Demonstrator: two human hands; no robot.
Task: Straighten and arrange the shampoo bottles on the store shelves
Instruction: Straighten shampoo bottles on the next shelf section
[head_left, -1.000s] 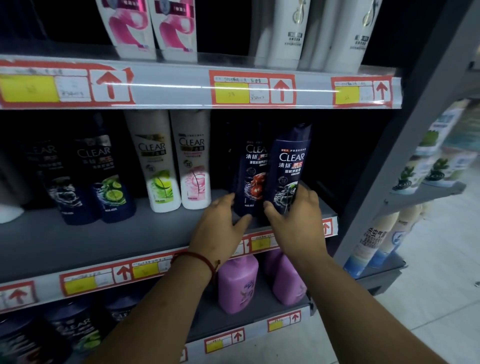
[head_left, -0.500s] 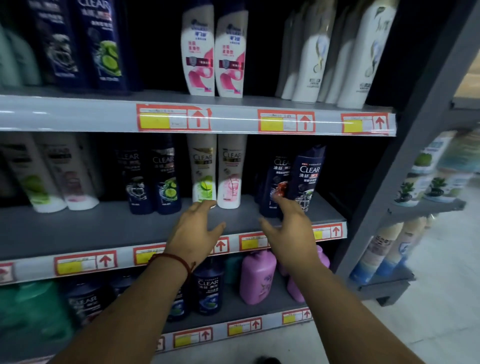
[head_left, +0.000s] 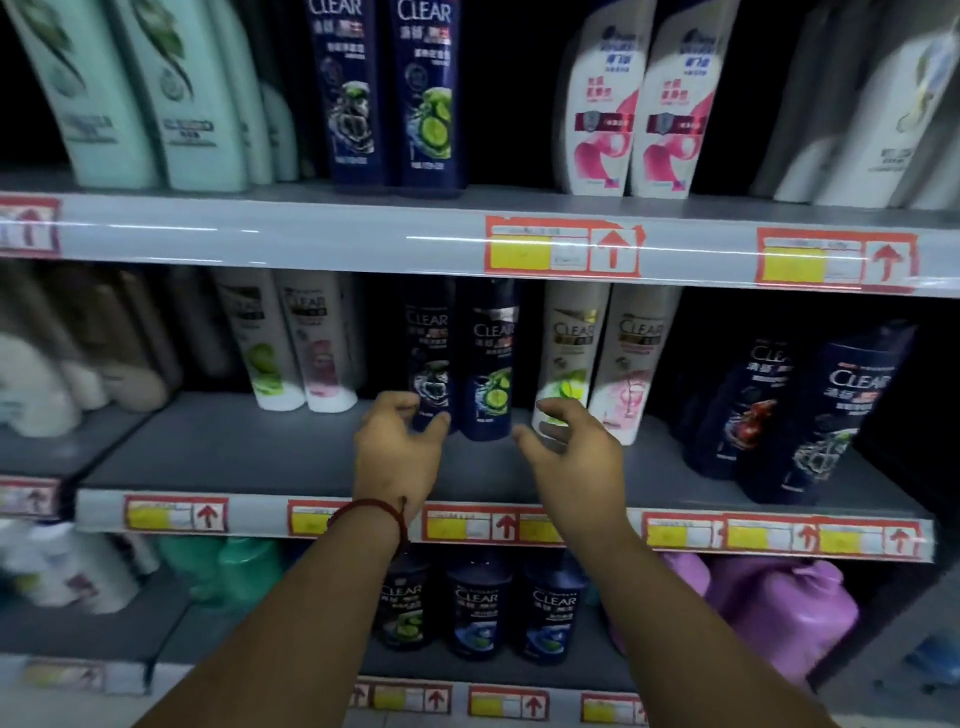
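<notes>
Two dark blue Clear shampoo bottles stand side by side on the middle shelf (head_left: 249, 457), one with a dark label (head_left: 428, 358) and one with a green lime label (head_left: 491, 364). My left hand (head_left: 397, 447) hovers with loosely spread fingers just in front of the dark-label bottle's base, holding nothing. My right hand (head_left: 571, 447) reaches in to the right of the lime bottle, fingers spread and empty, in front of a white Clear bottle (head_left: 569, 358). A second white Clear bottle with pink print (head_left: 631, 364) stands beside it.
Two more dark blue Clear bottles (head_left: 810, 415) stand at the shelf's right end, and two white ones (head_left: 291, 343) to the left. The upper shelf (head_left: 311, 239) carries pale green, dark blue and white-pink bottles. Below are small Clear bottles (head_left: 475, 608) and purple jugs (head_left: 784, 613).
Both hands have left the right-end dark blue bottles and moved left along the shelf. They now sit on either side of the middle pair of dark blue bottles. The view shifted left and closer.
</notes>
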